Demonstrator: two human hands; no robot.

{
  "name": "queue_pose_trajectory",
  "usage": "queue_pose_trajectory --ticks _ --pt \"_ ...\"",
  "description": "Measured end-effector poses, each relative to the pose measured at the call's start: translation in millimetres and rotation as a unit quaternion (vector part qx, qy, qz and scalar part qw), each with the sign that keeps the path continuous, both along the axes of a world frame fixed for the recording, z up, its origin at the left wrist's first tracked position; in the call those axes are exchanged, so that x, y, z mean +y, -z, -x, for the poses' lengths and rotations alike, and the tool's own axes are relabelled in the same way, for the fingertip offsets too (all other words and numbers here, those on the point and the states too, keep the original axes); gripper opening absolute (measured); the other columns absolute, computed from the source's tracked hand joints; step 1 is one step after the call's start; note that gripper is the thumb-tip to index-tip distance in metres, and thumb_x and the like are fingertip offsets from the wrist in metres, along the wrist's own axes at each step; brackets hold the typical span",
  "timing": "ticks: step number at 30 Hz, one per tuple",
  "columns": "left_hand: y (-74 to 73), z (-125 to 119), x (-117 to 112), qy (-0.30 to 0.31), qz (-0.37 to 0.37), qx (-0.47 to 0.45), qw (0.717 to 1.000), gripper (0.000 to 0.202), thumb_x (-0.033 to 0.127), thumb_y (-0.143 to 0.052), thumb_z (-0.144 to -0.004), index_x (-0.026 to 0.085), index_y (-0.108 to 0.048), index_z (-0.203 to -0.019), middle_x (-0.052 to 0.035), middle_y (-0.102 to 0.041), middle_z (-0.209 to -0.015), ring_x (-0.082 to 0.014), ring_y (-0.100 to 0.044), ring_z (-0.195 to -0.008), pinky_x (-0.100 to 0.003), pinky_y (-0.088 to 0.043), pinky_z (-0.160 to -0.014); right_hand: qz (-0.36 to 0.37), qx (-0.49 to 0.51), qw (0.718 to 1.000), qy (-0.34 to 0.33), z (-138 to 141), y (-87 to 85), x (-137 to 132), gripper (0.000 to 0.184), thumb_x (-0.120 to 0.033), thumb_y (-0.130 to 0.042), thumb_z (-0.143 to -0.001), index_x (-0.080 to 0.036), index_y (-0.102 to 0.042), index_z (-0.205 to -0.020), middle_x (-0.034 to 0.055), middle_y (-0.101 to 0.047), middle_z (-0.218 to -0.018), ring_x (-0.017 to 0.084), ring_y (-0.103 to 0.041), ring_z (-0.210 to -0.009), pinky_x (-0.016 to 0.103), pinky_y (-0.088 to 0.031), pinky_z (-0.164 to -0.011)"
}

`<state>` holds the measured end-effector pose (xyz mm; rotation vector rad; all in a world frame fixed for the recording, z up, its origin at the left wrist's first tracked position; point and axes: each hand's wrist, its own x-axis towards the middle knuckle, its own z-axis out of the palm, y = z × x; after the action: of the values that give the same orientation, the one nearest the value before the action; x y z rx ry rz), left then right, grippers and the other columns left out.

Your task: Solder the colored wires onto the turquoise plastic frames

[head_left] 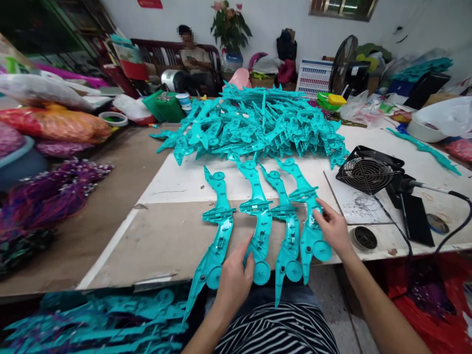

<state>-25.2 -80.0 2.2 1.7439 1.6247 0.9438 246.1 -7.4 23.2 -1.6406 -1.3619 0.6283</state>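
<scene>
Several turquoise plastic toy bows lie side by side near the table's front edge, each curved with a round wheel shape close to either end. My left hand grips the lower part of the second toy bow from the left between thumb and forefinger, covering its lower tip. At the right end of the row, my right hand pinches the middle of the last toy bow. Between them lies another toy bow, untouched. The leftmost toy bow rests beside my left hand, its lower tip over the edge.
A big heap of turquoise bows covers the table's far part. Right stand a black fan, a corded soldering iron and a round tin. More turquoise parts lie below, left. A person sits at the back.
</scene>
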Motion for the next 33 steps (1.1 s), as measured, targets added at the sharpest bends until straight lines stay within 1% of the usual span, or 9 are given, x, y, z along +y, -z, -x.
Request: queue_pose_trajectory --ticks 3,6,9,12,16,21,26,29,33 --pt "1.6 0 -13 0.008 0.0 0.018 1.0 0.05 0.027 -0.038 -0.092 0.015 -0.06 -0.135 -0.0096 -0.066 -0.132 -0.023 -0.063 -0.123 -0.035 -0.053 -0.103 0.017 -0.124 0.992 -0.024 -38 7.1 -3 0.054 -0.051 -0.053 -0.084 -0.019 -0.068 -0.123 -0.0016 -0.056 -0.061 0.016 -0.048 -0.052 0.029 -0.043 -0.051" --pt "7.3 3 -30 0.01 0.001 0.042 0.999 0.05 0.025 -0.037 -0.092 0.017 -0.06 -0.136 -0.0105 -0.069 -0.127 -0.0233 -0.068 -0.114 -0.035 -0.056 -0.098 0.001 -0.271 0.962 -0.027 -55 10.9 -1 0.041 -0.04 -0.049 -0.086 -0.022 -0.073 -0.114 0.008 -0.069 -0.081 0.025 -0.061 -0.074 0.039 -0.052 -0.07" --pt "16.4 10 -44 -0.009 -0.001 0.068 0.998 0.05 0.025 -0.036 -0.094 0.018 -0.059 -0.137 -0.0112 -0.069 -0.127 -0.0233 -0.068 -0.113 -0.032 -0.058 -0.091 -0.061 -0.367 0.927 -0.037 -42 0.0 15 0.038 -0.033 -0.047 -0.089 -0.02 -0.073 -0.114 0.0171 -0.068 -0.109 0.033 -0.059 -0.101 0.049 -0.049 -0.089" --pt "18.3 15 -36 -0.015 0.016 0.105 0.994 0.051 0.021 -0.035 -0.093 0.016 -0.057 -0.139 -0.0124 -0.068 -0.129 -0.0239 -0.068 -0.113 -0.032 -0.058 -0.089 -0.114 -0.46 0.872 -0.124 1 -21.7 59 0.038 -0.027 -0.042 -0.094 -0.015 -0.069 -0.118 0.0181 -0.067 -0.114 0.032 -0.054 -0.108 0.046 -0.046 -0.093" --pt "2.5 8 11 0.036 0.091 0.185 0.978 0.054 0.011 -0.036 -0.09 0.016 -0.054 -0.141 -0.0147 -0.07 -0.121 -0.0259 -0.07 -0.107 -0.036 -0.057 -0.09 -0.126 -0.477 0.847 -0.198 83 -44.9 157 0.038 -0.016 -0.04 -0.094 -0.018 -0.065 -0.123 0.0114 -0.062 -0.132 0.028 -0.047 -0.122 0.04 -0.042 -0.096" --pt "-6.6 6 48 0.066 0.098 0.239 0.964 0.048 0.012 -0.04 -0.091 0.013 -0.059 -0.136 -0.0175 -0.069 -0.109 -0.0284 -0.07 -0.098 -0.038 -0.057 -0.083 -0.123 -0.508 0.826 -0.212 151 -54.0 250 0.044 -0.007 -0.036 -0.093 -0.012 -0.057 -0.13 0.017 -0.06 -0.133 0.031 -0.045 -0.124 0.041 -0.038 -0.09" --pt "-11.1 41 85 0.058 -0.017 0.192 0.979 0.041 0.024 -0.048 -0.092 0.011 -0.062 -0.128 -0.0175 -0.066 -0.109 -0.0285 -0.067 -0.101 -0.04 -0.056 -0.087 -0.131 -0.537 0.802 -0.227 148 -54.5 269 0.037 -0.009 -0.038 -0.093 -0.011 -0.062 -0.122 0.0186 -0.067 -0.114 0.028 -0.051 -0.107 0.039 -0.034 -0.085" --pt "-29.3 47 143 0.013 -0.042 0.2 0.979 0.044 0.03 -0.052 -0.092 0.009 -0.059 -0.13 -0.0178 -0.065 -0.109 -0.0297 -0.066 -0.103 -0.042 -0.053 -0.09 -0.151 -0.543 0.794 -0.228 128 -66.4 263 0.038 -0.013 -0.036 -0.096 -0.015 -0.061 -0.124 0.0167 -0.066 -0.117 0.029 -0.05 -0.108 0.039 -0.032 -0.084" --pt "-50.7 17 231 -0.03 -0.024 0.231 0.972 0.055 0.038 -0.06 -0.09 0.007 -0.054 -0.134 -0.022 -0.063 -0.12 -0.0349 -0.058 -0.118 -0.044 -0.046 -0.099 -0.207 -0.54 0.786 -0.218 98 -99.8 262 0.042 -0.013 -0.036 -0.096 -0.021 -0.058 -0.13 0.0115 -0.063 -0.13 0.028 -0.047 -0.115 0.04 -0.03 -0.087"
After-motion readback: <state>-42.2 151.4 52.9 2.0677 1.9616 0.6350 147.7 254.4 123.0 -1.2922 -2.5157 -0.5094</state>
